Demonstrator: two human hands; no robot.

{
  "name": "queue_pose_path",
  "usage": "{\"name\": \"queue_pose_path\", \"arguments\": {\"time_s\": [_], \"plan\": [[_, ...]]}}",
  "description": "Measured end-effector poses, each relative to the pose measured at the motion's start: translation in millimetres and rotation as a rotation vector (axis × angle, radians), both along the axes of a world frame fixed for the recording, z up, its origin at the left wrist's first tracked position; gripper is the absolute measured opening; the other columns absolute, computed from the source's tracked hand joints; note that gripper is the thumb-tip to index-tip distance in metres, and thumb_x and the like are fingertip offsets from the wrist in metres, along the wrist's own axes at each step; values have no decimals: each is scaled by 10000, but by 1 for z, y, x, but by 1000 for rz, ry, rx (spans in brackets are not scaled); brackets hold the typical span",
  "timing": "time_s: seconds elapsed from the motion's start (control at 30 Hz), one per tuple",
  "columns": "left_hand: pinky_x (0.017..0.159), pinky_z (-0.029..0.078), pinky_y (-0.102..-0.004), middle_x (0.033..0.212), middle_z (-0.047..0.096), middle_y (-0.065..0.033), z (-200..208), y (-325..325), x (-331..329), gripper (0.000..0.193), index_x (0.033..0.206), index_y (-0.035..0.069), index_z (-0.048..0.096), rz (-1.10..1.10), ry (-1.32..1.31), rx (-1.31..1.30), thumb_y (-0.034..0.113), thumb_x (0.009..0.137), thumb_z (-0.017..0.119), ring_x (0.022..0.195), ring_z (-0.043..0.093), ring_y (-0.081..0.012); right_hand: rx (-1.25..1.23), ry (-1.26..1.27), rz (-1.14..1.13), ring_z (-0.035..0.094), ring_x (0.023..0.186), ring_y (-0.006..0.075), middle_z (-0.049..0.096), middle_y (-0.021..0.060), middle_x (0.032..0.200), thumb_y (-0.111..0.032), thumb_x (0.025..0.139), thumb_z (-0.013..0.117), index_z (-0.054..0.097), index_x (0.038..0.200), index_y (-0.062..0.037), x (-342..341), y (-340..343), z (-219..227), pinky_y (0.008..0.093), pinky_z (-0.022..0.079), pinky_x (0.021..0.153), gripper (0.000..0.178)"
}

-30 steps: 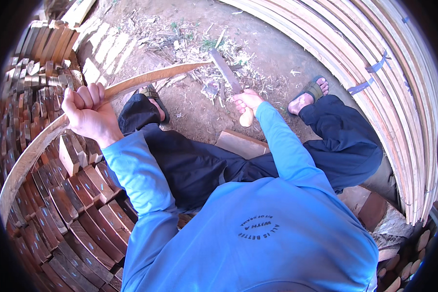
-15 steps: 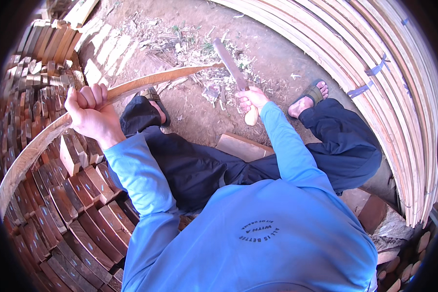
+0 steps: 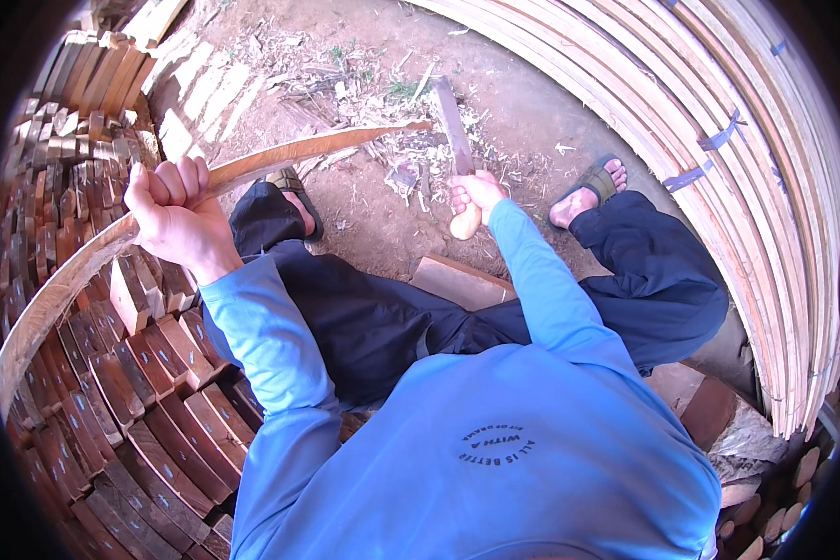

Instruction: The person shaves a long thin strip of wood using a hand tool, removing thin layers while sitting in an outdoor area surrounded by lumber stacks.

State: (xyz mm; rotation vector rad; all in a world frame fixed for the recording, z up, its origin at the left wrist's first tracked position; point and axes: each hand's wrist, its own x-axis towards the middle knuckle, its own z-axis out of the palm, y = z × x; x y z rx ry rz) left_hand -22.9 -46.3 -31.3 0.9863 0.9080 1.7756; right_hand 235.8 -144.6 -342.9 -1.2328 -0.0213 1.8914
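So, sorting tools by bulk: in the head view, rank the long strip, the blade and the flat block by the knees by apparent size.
1. strip, longest by far
2. blade and block: look alike, unsure

Outdoor woodworking yard: dirt ground (image 3: 523, 121), stacked wood blocks (image 3: 112, 373), bundled slats (image 3: 719, 140).

The person wears a bright blue long-sleeved top (image 3: 495, 448) with a small round emblem of dark lettering on the chest. The sleeves reach to the wrists of the bare left hand (image 3: 173, 210) and right hand (image 3: 476, 191). Dark navy trousers (image 3: 392, 317) cover both legs, and open strapped sandals (image 3: 593, 182) are on the feet.
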Motion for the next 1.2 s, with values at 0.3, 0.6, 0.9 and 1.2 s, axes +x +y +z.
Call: {"name": "queue_pose_path", "arguments": {"time_s": [0.3,0.6,0.9,1.2], "plan": [[503,170,-309,534,115,23,3,-1,2,458,578,158,146,35,-4,-19,167,915,456,506,107,-120,54,-71,151,416,449,68,427,-37,580,-24,855,572,509,779,-32,2,4,11,253,345,386,99],[499,174,-303,530,115,21,5,5,3,453,571,160,147,145,38,-26,164,916,441,499,105,-116,-5,-57,172,400,424,84,416,-30,567,-1,827,592,497,796,-29,-34,-2,7,263,352,374,104],[508,177,-298,542,109,21,4,4,2,432,577,157,147,110,11,-28,136,905,429,509,112,-116,-5,-84,55,421,458,69,432,-31,591,-27,852,571,501,821,-35,-39,1,9,249,368,404,77],[490,161,-302,528,118,24,1,6,-1,435,576,150,154,138,28,-13,154,911,430,500,99,-110,24,14,-60,417,455,71,430,-34,604,-28,859,565,482,854,-38,-19,4,-5,254,368,396,84]]}}
